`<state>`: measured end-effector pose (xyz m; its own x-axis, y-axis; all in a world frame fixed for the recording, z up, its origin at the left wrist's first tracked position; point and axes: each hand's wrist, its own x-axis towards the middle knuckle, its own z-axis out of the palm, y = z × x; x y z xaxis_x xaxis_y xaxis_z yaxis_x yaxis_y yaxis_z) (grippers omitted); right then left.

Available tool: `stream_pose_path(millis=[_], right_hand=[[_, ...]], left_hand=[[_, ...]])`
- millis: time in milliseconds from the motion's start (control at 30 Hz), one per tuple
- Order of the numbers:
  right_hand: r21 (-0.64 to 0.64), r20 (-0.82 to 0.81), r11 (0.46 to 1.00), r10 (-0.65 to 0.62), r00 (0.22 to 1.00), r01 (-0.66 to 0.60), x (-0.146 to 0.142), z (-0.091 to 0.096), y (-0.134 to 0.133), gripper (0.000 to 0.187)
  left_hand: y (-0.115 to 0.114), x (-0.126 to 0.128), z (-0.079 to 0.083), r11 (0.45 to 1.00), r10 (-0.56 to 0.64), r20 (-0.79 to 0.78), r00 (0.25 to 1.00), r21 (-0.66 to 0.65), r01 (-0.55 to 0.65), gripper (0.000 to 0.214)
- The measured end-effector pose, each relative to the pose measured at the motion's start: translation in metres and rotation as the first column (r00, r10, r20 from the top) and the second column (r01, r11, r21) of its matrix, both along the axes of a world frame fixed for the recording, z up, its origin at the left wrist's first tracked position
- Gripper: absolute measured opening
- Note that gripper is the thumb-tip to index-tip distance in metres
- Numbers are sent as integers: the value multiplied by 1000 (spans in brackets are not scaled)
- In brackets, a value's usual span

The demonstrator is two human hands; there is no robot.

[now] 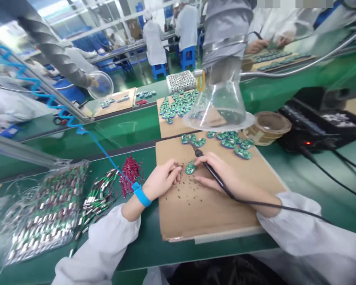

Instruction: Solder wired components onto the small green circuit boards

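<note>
left hand (161,180): fingers curled together, blue wrist strap (141,196), tips just beside green circuit board (190,168) | right hand (222,174): pinching soldering iron (200,155), tip near board | board on cardboard sheet (222,209) | farther: loose boards (230,142), clear fume-extractor hood (218,107)

Two bare hands reach forward side by side, close together but not touching. The left hand (163,180) is curled into a soft ball, with its fingers bent down. The right hand (222,174) lies low and points to the left, and its thumb and first finger pinch closed. Both arms come out of loose white cloth sleeves (101,245), and the left wrist (133,209) wears a bright blue band (142,196).
</note>
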<state>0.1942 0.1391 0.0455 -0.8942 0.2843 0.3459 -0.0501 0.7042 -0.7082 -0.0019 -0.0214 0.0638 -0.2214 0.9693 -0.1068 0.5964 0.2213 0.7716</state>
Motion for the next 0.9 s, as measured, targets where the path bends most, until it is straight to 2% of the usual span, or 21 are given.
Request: stream_pose_path(millis=[167,267,400,533,667,800,833,900], right_hand=[[36,83,999,-12,996,9,-10,-1,-2,28],[35,80,999,3,997,-6,-11,-1,-4,36],[41,60,999,-6,998,3,-17,-2,-11,28],[4,71,999,32,997,-32,-23,-3,-14,35],[-1,45,1000,22,999,-22,-11,3,-4,36],[52,-71,993,-103,992,106,10,15,8,20],[24,-94,988,-150,984,153,14,17,8,21],[-112,-123,971,-225,967,212,18,20,7,28]], left_hand=[[10,-2,-7,998,35,-119,992,54,-29,19],[8,-2,-11,994,44,-185,982,108,-24,16],[3,0,-13,993,3,-240,971,118,26,15],[2,0,-13,988,-26,-239,971,140,61,15],[3,0,-14,987,-21,-207,978,153,53,14],[3,-2,-14,983,-23,-122,992,177,45,13],[3,-2,-14,982,-34,-99,995,184,52,13],[4,-5,-14,977,-70,-67,995,199,82,13]])
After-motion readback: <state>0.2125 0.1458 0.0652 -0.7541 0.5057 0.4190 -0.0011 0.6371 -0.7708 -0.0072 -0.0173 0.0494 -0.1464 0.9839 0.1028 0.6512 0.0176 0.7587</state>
